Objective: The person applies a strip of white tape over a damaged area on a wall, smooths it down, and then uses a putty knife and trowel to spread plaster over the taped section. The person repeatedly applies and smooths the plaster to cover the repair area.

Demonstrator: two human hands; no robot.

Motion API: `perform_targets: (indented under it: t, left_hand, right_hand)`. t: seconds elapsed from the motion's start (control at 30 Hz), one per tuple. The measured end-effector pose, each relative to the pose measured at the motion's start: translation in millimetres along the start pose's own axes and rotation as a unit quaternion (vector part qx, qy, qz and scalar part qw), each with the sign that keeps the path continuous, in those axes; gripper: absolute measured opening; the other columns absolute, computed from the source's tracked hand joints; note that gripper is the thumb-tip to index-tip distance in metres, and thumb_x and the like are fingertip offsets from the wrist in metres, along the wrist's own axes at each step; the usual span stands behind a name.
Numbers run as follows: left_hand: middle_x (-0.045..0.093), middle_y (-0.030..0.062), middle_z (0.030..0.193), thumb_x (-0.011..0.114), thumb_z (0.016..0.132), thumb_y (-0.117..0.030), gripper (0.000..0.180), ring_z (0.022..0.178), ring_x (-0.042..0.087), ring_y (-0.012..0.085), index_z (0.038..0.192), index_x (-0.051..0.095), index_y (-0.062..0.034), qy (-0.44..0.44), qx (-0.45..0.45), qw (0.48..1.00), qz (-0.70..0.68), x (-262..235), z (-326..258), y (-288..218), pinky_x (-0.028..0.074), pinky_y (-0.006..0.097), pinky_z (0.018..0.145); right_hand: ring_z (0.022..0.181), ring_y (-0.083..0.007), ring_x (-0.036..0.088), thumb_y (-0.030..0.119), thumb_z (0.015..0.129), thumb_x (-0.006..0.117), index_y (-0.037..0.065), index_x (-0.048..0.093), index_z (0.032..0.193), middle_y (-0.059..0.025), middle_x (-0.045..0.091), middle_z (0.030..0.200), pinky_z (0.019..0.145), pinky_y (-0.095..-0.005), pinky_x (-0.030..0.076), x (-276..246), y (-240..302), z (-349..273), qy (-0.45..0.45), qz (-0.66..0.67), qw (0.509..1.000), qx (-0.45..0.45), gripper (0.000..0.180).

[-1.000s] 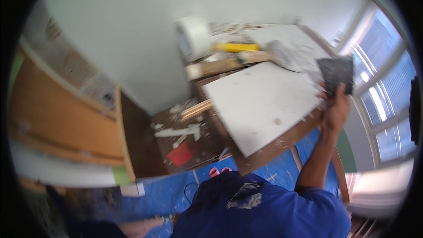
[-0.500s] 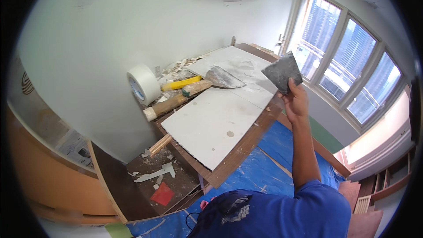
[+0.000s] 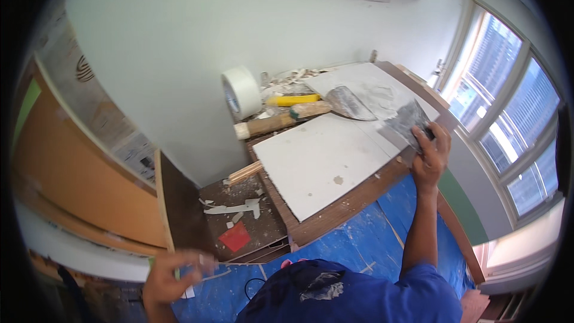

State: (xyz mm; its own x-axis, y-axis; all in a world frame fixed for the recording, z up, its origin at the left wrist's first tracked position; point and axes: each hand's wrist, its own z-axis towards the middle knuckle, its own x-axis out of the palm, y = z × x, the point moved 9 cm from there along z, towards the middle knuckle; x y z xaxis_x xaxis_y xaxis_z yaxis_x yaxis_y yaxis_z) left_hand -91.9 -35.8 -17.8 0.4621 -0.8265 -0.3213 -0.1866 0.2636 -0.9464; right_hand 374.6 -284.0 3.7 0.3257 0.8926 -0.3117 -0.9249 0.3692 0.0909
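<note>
My right hand (image 3: pixel 430 152) is closed on a flat, dark grey square plate (image 3: pixel 411 121), smeared by motion. The plate is low at the right edge of a white board (image 3: pixel 326 170); whether it touches the board I cannot tell. My left hand (image 3: pixel 170 278) is at the lower left, its fingers bent and blurred, so what it holds, if anything, does not show. A wide scraper (image 3: pixel 350 103) with a worn wooden handle rests on the board's far half. Beyond its handle lies a yellow cutter (image 3: pixel 293 100).
A roll of white tape (image 3: pixel 242 93) stands on edge against the wall, near a wooden stick (image 3: pixel 266 125). Under the board is a brown panel (image 3: pixel 359 188). A red piece (image 3: pixel 234 237) and white scraps (image 3: pixel 239 208) lie below. Blue sheeting (image 3: pixel 338 245) covers the floor; windows (image 3: pixel 508 96) are right.
My right hand has lowered the grey plate from above the board's right side toward its surface. My left hand has come into view at the lower left. The view has swung left.
</note>
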Motion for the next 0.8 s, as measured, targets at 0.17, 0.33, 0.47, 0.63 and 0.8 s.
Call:
perform_targets:
  t: [0.17,0.33,0.47,0.63,0.8]
  left_hand:
    - [0.075,0.0217,0.113,0.070,0.097,-0.009,0.023,0.103,0.073,0.0361,0.118,0.073,0.0006,-0.144,0.312,0.851,0.397,39,132,-132,0.057,0.041,0.093]
    - [0.071,0.0228,0.119,0.070,0.100,-0.027,0.038,0.112,0.068,0.0392,0.123,0.069,0.0033,-0.046,0.242,0.794,0.556,93,277,-135,0.054,0.049,0.096]
    - [0.071,0.0240,0.121,0.067,0.102,-0.037,0.044,0.112,0.068,0.0406,0.119,0.069,0.0040,0.078,0.068,0.794,0.599,112,342,-101,0.054,0.050,0.096]
    - [0.071,0.0239,0.115,0.065,0.103,-0.035,0.040,0.108,0.069,0.0420,0.115,0.066,0.0031,0.059,0.118,0.807,0.575,115,361,-98,0.054,0.051,0.094]
    - [0.070,0.0205,0.093,0.068,0.101,-0.031,0.040,0.095,0.071,0.0373,0.116,0.059,0.0050,0.017,0.123,0.872,0.473,96,349,-125,0.055,0.047,0.088]
  right_hand:
    - [0.101,-0.0228,0.070,0.011,0.109,0.062,-0.003,0.069,0.128,-0.0085,0.073,0.114,0.092,-0.0352,0.056,10,-65,-32,-0.138,0.306,0.871,0.358,0.024]
    - [0.092,-0.0177,0.069,0.012,0.108,0.063,0.003,0.062,0.133,-0.0087,0.072,0.113,0.067,-0.0336,0.054,42,-82,-30,-0.138,0.603,0.663,0.423,0.027]
    - [0.092,-0.0185,0.070,0.013,0.107,0.065,0.001,0.066,0.128,-0.0078,0.073,0.109,0.066,-0.0334,0.054,33,-79,3,-0.014,0.518,0.755,0.402,0.024]
    - [0.092,-0.0307,0.072,0.010,0.100,0.067,0.001,0.073,0.118,-0.0136,0.076,0.104,0.080,-0.0425,0.057,37,-39,79,0.195,0.110,0.970,0.091,0.021]
    - [0.102,-0.0353,0.070,0.010,0.098,0.064,0.008,0.076,0.123,-0.0163,0.076,0.109,0.090,-0.0468,0.055,113,-51,98,0.397,-0.044,0.917,-0.005,0.028]
